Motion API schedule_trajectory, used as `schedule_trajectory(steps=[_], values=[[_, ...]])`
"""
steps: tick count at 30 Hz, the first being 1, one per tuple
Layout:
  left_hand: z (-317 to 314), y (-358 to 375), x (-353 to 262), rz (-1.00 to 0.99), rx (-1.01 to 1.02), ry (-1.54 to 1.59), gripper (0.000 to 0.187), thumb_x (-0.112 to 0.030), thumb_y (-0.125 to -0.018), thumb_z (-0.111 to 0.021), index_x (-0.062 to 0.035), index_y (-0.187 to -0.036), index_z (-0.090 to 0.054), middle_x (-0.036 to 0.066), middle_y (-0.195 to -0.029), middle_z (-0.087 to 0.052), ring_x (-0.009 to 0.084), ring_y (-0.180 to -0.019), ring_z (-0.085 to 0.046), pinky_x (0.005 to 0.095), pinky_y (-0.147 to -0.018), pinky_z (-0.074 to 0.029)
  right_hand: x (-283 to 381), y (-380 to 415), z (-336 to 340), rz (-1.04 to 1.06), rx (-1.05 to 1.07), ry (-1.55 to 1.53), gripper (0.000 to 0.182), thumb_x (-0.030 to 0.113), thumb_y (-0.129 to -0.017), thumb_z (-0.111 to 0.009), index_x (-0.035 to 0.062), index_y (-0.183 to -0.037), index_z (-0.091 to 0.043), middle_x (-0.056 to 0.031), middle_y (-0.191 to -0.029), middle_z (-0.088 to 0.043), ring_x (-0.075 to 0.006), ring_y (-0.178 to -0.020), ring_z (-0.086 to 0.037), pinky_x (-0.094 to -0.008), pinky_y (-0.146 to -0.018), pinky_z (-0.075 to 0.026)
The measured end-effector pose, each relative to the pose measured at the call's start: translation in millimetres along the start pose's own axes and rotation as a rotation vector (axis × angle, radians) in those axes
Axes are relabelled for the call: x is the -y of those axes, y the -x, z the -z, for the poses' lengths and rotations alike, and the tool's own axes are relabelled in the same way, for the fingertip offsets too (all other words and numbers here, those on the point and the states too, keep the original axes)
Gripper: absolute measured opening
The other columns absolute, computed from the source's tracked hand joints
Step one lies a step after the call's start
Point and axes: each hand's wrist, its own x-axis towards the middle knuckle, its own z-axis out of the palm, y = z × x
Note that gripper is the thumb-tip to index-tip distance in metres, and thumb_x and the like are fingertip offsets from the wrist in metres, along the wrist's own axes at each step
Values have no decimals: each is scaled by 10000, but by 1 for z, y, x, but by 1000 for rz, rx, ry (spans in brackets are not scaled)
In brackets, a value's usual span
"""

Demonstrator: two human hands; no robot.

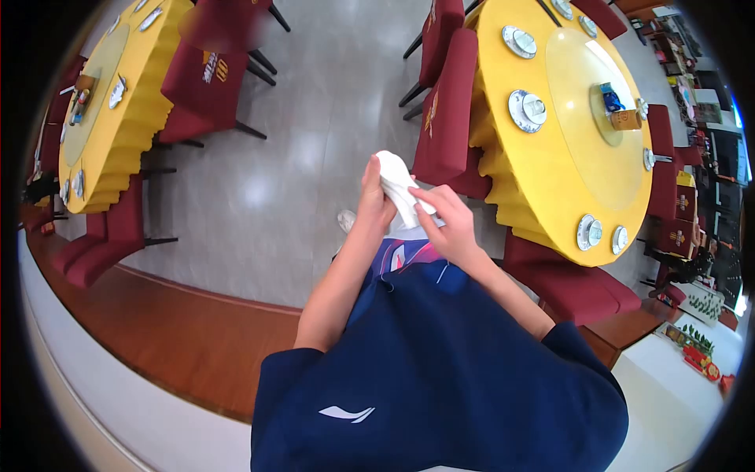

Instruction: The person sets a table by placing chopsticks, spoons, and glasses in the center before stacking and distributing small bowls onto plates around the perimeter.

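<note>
Holding white cloth (399,182), left hand (375,200) curled, right hand (454,226) pinching, lengthwise forward-left (roughly)

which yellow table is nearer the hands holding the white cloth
The right-hand table: its draped edge is close to the right hand, while the left-hand table stands across a wide stretch of grey floor.

2 tbls (543,177), 2 hands (376,195), 1 cloth (395,175); chairs (454,106) prob. 10+.
</note>
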Motion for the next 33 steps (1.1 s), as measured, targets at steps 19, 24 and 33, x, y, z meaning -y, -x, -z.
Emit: schedule_trajectory(steps=[19, 24, 33], values=[[-27, -95, -116, 5, 46, -141, 290, -219, -900, -632, -67, -1113, -507, 101, -940, -612, 231, -855, -650, 396, -744, -585, -19, -125, -56, -296, 123, -211, 261, 58, -896, -621, 21, -1153, -593, -80, -856, -616, -146, -725, -610, -279, -662, -497], [-90, -178, -128, 54, 39, -302, 280, -155, -909, -630, -82, -1143, -494, 72, -962, -601, 211, -882, -634, 359, -753, -559, -67, -198, -46, -390, -50, -287, 275, 65, -914, -570, 35, -1188, -577, -77, -651, -558, -147, -531, -531, -295, -553, -456], [-171, -335, -117, 246, 115, -580, 369, -335, -955, -598, -85, -1199, -479, 82, -991, -605, 211, -905, -621, 366, -771, -556, -139, -304, 5, -609, -242, -332, 301, 96, -928, -558, 39, -1222, -589, -77, -658, -546, -120, -552, -499, -284, -531, -404]])
